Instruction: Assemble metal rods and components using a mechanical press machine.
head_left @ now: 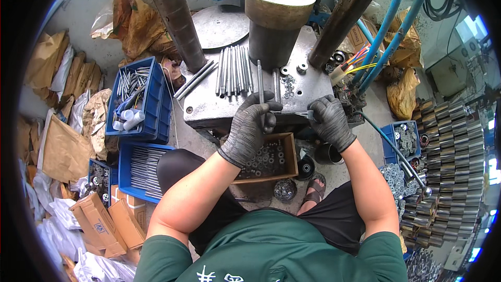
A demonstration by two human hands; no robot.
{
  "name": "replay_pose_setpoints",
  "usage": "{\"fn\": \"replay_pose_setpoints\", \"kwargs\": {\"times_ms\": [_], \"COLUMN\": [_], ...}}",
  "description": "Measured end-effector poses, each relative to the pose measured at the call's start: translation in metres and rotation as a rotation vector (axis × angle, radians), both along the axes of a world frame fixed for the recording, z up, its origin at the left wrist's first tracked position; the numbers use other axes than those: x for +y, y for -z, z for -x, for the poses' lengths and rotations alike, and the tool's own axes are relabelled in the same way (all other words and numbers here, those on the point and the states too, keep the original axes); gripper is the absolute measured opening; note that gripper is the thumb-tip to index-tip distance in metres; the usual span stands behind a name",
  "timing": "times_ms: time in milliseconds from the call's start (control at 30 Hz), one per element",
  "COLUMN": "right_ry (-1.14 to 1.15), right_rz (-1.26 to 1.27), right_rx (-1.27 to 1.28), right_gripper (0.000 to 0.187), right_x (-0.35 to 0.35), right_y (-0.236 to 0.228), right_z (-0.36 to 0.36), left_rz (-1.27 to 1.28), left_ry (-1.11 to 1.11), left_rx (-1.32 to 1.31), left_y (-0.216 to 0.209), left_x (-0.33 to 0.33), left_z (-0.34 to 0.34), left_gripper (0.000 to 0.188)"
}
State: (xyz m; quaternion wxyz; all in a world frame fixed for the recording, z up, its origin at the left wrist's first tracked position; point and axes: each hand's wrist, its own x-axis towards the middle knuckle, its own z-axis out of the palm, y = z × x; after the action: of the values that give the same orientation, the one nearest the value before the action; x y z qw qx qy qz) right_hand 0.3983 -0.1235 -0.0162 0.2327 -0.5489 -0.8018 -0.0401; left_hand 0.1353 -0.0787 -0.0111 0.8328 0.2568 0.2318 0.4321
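Observation:
My left hand, in a dark grey work glove, is closed around the lower end of a slim metal rod at the front edge of a steel press table. My right hand, gloved alike, pinches something small and greyish by the same edge; its kind does not show. Between the hands, a second, shorter rod is on the table. A row of similar rods lies to the left of my left hand. Small loose metal parts and a ring lie beyond my right hand.
A thick press ram stands between two dark columns. Below my hands is a cardboard box of small rings. Blue bins of parts stand left, stacked metal cylinders right. Blue hoses run at the right.

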Motion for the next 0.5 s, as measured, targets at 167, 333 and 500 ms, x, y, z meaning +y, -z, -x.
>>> {"fn": "replay_pose_setpoints", "kwargs": {"times_ms": [167,333,500], "right_ry": [0.051,0.204,0.132], "right_rz": [-0.058,0.291,0.488], "right_rx": [-0.032,1.074,1.413], "right_gripper": [0.02,0.013,0.017], "right_x": [-0.006,-0.021,-0.04], "right_y": [0.007,0.002,-0.034], "right_z": [-0.001,0.023,0.059], "left_rz": [0.026,-0.058,-0.104], "left_ry": [-0.015,0.072,0.099], "left_rx": [0.029,0.249,0.311], "left_y": [-0.004,-0.006,-0.001], "left_x": [-0.002,-0.009,-0.024], "left_z": [-0.008,-0.017,-0.032], "left_gripper": [0.035,0.026,0.019]}}
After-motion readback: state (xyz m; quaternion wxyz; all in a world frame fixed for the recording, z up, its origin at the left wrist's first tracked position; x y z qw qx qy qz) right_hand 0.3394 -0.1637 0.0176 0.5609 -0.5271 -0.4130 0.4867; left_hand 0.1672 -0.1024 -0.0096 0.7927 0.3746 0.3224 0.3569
